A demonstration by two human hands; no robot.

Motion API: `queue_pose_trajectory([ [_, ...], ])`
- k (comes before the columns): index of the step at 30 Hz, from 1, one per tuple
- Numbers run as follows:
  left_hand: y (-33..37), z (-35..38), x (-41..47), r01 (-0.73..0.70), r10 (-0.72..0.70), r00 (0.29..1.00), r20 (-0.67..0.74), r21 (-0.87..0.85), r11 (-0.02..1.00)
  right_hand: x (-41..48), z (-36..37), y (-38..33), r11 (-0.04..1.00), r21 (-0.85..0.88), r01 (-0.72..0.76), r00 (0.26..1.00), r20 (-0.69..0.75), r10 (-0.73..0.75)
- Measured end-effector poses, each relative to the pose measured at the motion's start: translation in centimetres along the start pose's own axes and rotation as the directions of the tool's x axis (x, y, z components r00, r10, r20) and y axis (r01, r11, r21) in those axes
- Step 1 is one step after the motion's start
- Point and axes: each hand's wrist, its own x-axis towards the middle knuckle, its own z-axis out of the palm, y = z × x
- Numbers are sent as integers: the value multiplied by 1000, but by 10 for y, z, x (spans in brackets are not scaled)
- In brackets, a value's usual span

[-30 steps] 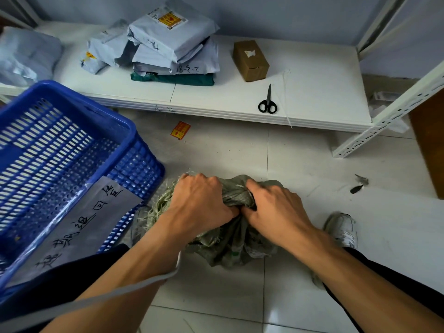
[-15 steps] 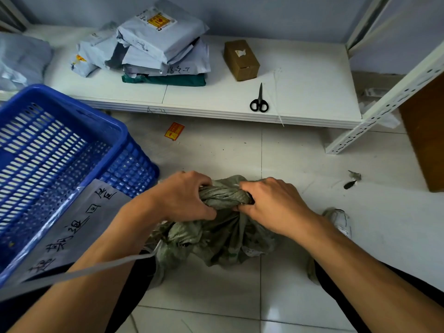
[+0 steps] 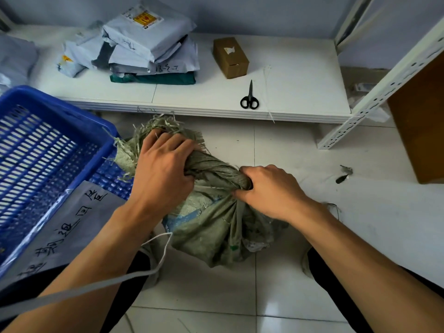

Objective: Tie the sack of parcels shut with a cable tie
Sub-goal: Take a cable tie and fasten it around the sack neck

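Observation:
A grey-green woven sack [image 3: 216,227] lies on the tiled floor in front of me, its neck twisted into a thick rope. My left hand [image 3: 161,171] grips the frayed mouth end of the neck. My right hand [image 3: 269,191] clamps the twisted neck close to the sack's body. A white cable tie [image 3: 268,92] lies on the low white shelf [image 3: 300,68], beside black scissors [image 3: 249,98], well beyond both hands. A white strap [image 3: 158,255] hangs across my left forearm.
A blue plastic crate [image 3: 43,150] with a handwritten label [image 3: 69,227] stands at the left, touching the sack's frayed end. On the shelf sit a pile of grey parcels [image 3: 146,44] and a small brown box [image 3: 230,56]. A perforated metal upright [image 3: 374,92] slants at right.
The neck has been pulled out longer and twisted tighter. My left hand moved up and away toward the frayed mouth, while my right hand stayed clamped near the sack's body.

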Motion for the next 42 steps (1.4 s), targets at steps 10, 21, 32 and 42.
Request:
queue_pose_trajectory([
  [10, 10, -7, -5, 196, -144, 951, 275, -172, 965, -10, 6, -13, 983, -159, -96, 984, -164, 70],
  [21, 17, -9, -8, 666, -219, 544, 810, -257, 701, -17, 20, -23, 968, -251, -17, 975, -217, -39],
  [32, 24, 20, -4, 626, -294, 657, 694, -286, 725, -23, 36, -41, 909, -411, 60, 984, -126, -122],
  [42, 29, 31, -10, 627, -306, 723, 619, -402, 667, -24, 41, -43, 887, -446, 118, 987, -44, -154],
])
